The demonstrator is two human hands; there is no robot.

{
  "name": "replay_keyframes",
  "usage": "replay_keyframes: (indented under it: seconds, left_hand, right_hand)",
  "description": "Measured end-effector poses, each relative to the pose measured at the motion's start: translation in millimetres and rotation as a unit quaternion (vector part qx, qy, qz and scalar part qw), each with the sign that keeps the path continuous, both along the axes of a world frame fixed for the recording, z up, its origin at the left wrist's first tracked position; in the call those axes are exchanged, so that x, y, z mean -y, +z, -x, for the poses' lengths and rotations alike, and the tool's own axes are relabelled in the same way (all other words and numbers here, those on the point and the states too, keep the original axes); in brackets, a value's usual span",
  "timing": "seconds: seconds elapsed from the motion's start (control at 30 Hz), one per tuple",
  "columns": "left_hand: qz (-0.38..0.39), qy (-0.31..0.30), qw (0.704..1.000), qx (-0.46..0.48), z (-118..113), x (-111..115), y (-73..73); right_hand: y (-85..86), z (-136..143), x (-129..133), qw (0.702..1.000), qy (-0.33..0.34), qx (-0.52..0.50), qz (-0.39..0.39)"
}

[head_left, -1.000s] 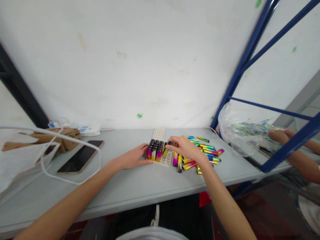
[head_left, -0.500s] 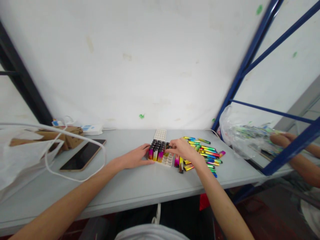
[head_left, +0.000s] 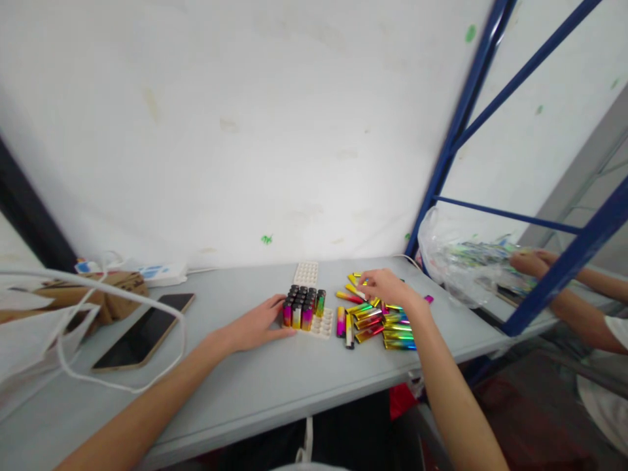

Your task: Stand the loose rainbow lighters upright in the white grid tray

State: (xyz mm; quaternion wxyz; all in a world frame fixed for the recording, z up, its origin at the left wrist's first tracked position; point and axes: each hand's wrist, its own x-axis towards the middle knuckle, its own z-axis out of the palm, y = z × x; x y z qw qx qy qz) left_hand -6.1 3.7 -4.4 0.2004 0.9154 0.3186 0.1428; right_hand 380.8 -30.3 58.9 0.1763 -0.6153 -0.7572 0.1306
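Note:
Upright lighters (head_left: 297,304) with black tops and shiny coloured bodies stand packed in a white tray with round holes (head_left: 321,326). My left hand (head_left: 260,324) rests at their left side, fingers and thumb apart, touching the edge of the group. A green-yellow lighter (head_left: 320,303) stands at the right of the group, beside bare holes. Over a loose pile of metallic lighters (head_left: 370,320) hovers my right hand (head_left: 385,286), its fingers bent and apart near the pile's top. No lighter shows between them.
Behind the tray lies a second white holed tray (head_left: 306,273). On the left are a phone (head_left: 147,330), a white cable (head_left: 184,327) and cardboard (head_left: 122,288). At right, a plastic bag (head_left: 441,261) sits by a blue frame (head_left: 436,186), with another person's arm (head_left: 559,288) beyond.
My right hand has moved from the tray rightward to the loose pile, leaving a green-yellow lighter upright in the tray. My left hand stays beside the group. The view has shifted slightly.

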Motion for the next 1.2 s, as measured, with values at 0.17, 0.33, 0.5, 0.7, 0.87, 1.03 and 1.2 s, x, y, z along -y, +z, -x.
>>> replay_keyframes:
  seconds: [0.17, 0.33, 0.5, 0.7, 0.87, 1.03, 1.2]
  left_hand:
    - [0.001, 0.006, 1.000, 0.011, 1, -3, -0.9]
    - [-0.003, -0.001, 1.000, 0.005, 0, -1, 1.6]
    - [-0.001, -0.002, 1.000, -0.002, 0, 0, 2.9]
    - [0.004, -0.006, 1.000, 0.006, 0, -2, 2.6]
    - [-0.001, -0.001, 1.000, 0.006, 0, 2, 4.5]
    - [-0.005, -0.009, 1.000, 0.015, 0, 0, 2.3]
    - [0.011, 0.004, 1.000, 0.008, -2, -6, 2.3]
  right_hand:
    - [-27.3, -48, -18, 0.970, -0.205, 0.116, -0.055]
    - [-44.5, -68, -23, 0.971, -0.206, 0.116, -0.015]
    - [-45.5, -77, -24, 0.972, -0.220, 0.078, -0.034]
    - [-55.5, -86, -25, 0.964, -0.261, 0.016, -0.040]
    - [-59.2, -86, -28, 0.966, -0.248, -0.047, -0.058]
    - [-56.6, -85, -34, 0.954, -0.237, -0.142, -0.117]
    - [-48.2, -68, -35, 0.891, -0.197, -0.374, -0.163]
